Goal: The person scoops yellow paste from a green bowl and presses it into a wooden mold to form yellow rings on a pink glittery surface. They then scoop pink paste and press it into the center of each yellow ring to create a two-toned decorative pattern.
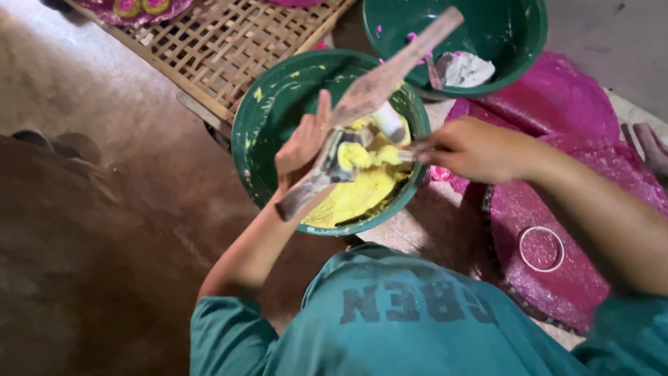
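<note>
A green bowl (pixel 268 118) holds yellow paste (pixel 358 191) in front of me. Above it my left hand (pixel 300 143) grips a long flat wooden paddle (pixel 390 69) that slants from lower left to upper right, with yellow paste on its middle. My right hand (pixel 473 148) comes in from the right and holds a small tool (pixel 410 150) against the paste on the paddle. My teal shirt fills the bottom of the view.
A second green bowl (pixel 515 42) with white paste and a stick stands behind, to the right. A woven bamboo tray (pixel 223 42) lies at the back left. Pink glittery discs (pixel 570 264) and a white ring (pixel 541 248) lie on the right. Brown floor spreads to the left.
</note>
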